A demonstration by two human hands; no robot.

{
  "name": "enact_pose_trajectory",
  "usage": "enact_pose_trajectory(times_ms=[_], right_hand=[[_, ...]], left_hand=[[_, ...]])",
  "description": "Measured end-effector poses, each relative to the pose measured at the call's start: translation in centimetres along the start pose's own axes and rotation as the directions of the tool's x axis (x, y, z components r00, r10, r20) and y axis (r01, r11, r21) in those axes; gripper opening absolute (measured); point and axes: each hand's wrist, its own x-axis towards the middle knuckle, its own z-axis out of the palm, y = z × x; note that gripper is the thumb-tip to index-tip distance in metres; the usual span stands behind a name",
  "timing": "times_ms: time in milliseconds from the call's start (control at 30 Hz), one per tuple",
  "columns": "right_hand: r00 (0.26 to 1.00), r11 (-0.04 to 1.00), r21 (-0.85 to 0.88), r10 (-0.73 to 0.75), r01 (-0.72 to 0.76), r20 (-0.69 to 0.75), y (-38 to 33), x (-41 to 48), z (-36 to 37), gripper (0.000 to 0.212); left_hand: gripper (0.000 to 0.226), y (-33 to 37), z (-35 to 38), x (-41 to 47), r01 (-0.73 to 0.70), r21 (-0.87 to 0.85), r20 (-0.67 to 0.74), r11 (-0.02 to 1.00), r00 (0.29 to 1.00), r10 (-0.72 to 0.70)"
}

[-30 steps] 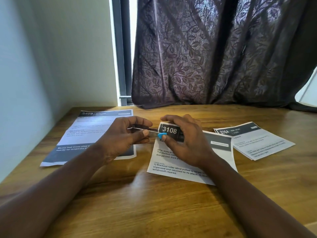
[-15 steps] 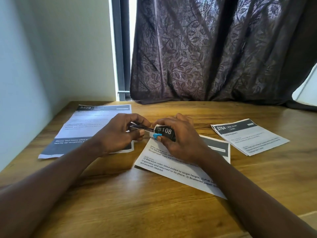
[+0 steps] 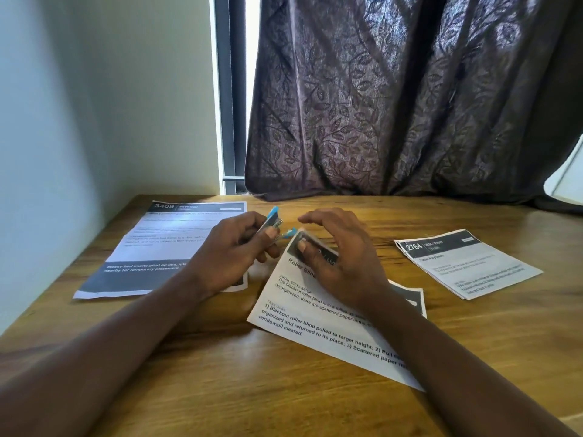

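Observation:
My left hand [image 3: 233, 250] grips a small blue and metal stapler [image 3: 273, 220], its blue jaws parted and pointing up and to the right. It is just left of the top corner of the middle printed sheets [image 3: 315, 320], headed "Roller Blind", which lie skewed on the wooden table [image 3: 220, 389]. My right hand [image 3: 344, 257] rests over that corner. Its thumb presses on the dark header and its fingers arch loosely above. The stapler stands a little apart from the corner.
A sheet numbered 3409 [image 3: 164, 241] lies flat at the left, partly under my left hand. A thin stack numbered 2764 [image 3: 473, 266] lies at the right. A dark patterned curtain [image 3: 410, 105] hangs behind the table. A pale wall [image 3: 79, 121] borders its left side.
The stapler has come off the sheet's corner and tilted upward in my left hand. My right hand has let go of the corner and spread its fingers, and the corner has dropped toward the table.

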Motion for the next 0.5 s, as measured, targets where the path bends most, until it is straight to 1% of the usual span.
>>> enact_pose_trajectory(times_ms=[67, 100, 200, 267, 300, 367, 433, 500], right_hand=[[1.000, 0.997, -0.068, -0.029, 0.029, 0.006, -0.2, 0.0, 0.4, 0.035], [0.999, 0.996, -0.078, -0.042, 0.043, 0.016, -0.3, -0.1, 0.6, 0.035], [0.998, 0.998, 0.020, -0.063, 0.063, -0.007, -0.8, -0.1, 1.1, 0.024], [0.998, 0.992, 0.117, -0.042, 0.046, -0.036, -1.1, 0.0, 1.0, 0.019], [0.999, 0.984, 0.175, -0.011, 0.016, -0.031, -1.2, 0.1, 0.9, 0.020], [0.999, 0.963, 0.268, 0.034, -0.035, 0.009, -1.4, 0.1, 0.8, 0.029], [0.999, 0.955, 0.296, 0.020, -0.030, 0.038, -1.3, 0.1, 0.9, 0.039], [0.999, 0.950, 0.311, 0.014, -0.028, 0.046, -1.2, 0.2, 0.8, 0.041]], left_hand=[[0.011, 0.5, 0.2, 0.0, 0.078, -0.112, 0.011, 0.991, 0.997, -0.077], [0.011, 0.6, 0.3, 0.0, 0.099, -0.136, 0.012, 0.986, 0.995, -0.099], [0.014, 0.5, 0.3, 0.0, 0.091, -0.148, 0.024, 0.985, 0.996, -0.089], [0.018, 0.3, 0.1, -0.1, 0.107, -0.191, 0.049, 0.976, 0.994, -0.099], [0.021, 0.2, 0.1, -0.1, 0.113, -0.216, 0.066, 0.970, 0.993, -0.101], [0.024, 0.2, 0.1, -0.3, 0.102, -0.245, 0.114, 0.964, 0.991, -0.076], [0.025, 0.1, 0.1, -0.4, 0.086, -0.241, 0.161, 0.967, 0.986, -0.048], [0.027, 0.1, 0.1, -0.3, 0.079, -0.232, 0.179, 0.970, 0.983, -0.038]])
